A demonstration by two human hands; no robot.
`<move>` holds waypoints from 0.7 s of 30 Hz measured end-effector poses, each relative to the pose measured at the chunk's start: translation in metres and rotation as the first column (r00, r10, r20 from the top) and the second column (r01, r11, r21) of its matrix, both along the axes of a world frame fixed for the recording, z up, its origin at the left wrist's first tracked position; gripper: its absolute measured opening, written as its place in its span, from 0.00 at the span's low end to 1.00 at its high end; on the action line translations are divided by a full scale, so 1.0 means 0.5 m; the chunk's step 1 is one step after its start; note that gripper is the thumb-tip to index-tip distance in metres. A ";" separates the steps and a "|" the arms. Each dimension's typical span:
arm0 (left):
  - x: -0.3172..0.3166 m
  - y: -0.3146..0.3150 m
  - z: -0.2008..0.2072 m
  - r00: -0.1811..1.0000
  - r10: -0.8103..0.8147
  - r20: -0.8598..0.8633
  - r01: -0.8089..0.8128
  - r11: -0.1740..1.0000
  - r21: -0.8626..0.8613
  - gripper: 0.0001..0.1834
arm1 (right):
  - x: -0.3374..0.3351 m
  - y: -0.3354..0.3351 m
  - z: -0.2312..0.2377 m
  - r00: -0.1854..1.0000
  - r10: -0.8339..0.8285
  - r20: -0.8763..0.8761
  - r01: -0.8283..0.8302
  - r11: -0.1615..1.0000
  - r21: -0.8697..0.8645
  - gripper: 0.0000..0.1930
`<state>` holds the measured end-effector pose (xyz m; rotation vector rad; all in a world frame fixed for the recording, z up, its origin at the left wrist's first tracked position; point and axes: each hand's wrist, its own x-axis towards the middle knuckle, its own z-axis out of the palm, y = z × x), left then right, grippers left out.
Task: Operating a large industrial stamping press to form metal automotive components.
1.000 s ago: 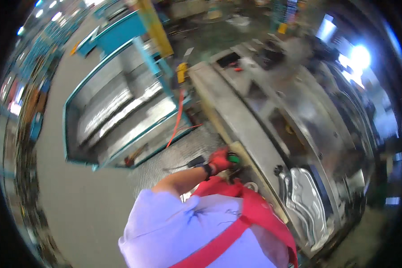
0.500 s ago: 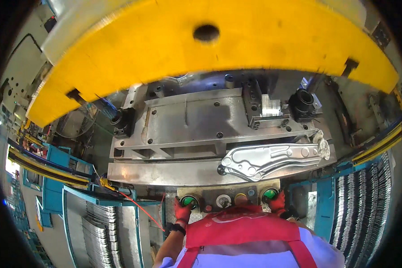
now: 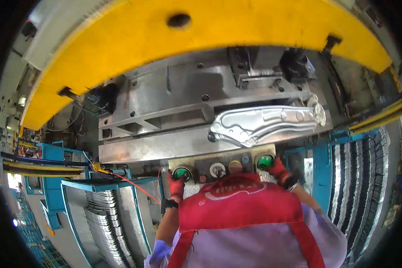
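Observation:
My left hand (image 3: 176,185), in a red glove, is at the left green push button (image 3: 181,173). Its fingers lie apart around the button's rim. At the right green push button (image 3: 265,161) is my right hand (image 3: 278,171), also red-gloved, with its thumb reaching over the button and its fingers apart. Both buttons sit on a control panel (image 3: 204,167) in front of my body. Beyond the panel, a silver stamped metal part (image 3: 263,123) lies on the front ledge of the press die (image 3: 183,85), touched by neither hand. Overhead spans the yellow press ram (image 3: 219,27).
A crumpled whitish cloth or glove (image 3: 319,114) lies at the part's right end. Racks of stacked metal parts stand left (image 3: 103,219) and right (image 3: 359,187). Yellow-and-black guard bars (image 3: 44,169) flank the press. A red cord (image 3: 138,189) hangs at the left.
The yellow ram has come down closer to the die, hiding more of its back. My view has tilted, so the die and panel appear higher. Both hands stay at the buttons.

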<state>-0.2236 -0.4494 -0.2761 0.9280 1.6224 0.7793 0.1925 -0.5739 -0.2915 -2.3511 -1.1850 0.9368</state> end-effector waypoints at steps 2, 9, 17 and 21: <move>-0.056 -0.016 -0.119 0.999 -0.007 0.054 -0.004 0.980 0.199 0.44 | 0.016 0.060 0.151 0.954 0.301 -0.002 -0.286 0.905 -0.314 0.31; -0.070 0.035 0.010 0.758 -0.457 -0.465 0.484 0.873 -0.070 0.40 | 0.054 0.236 0.329 0.610 0.380 0.695 -0.639 0.755 0.148 0.45; 0.016 0.244 0.363 0.774 -0.524 -0.356 0.631 0.688 0.359 0.23 | 0.087 0.336 0.297 0.382 0.601 0.702 -0.748 0.647 -0.147 0.56; 0.171 0.447 0.512 0.736 -0.198 -0.648 0.676 0.283 0.681 0.29 | 0.106 0.321 0.290 0.436 0.586 0.683 -0.757 0.649 -0.073 0.56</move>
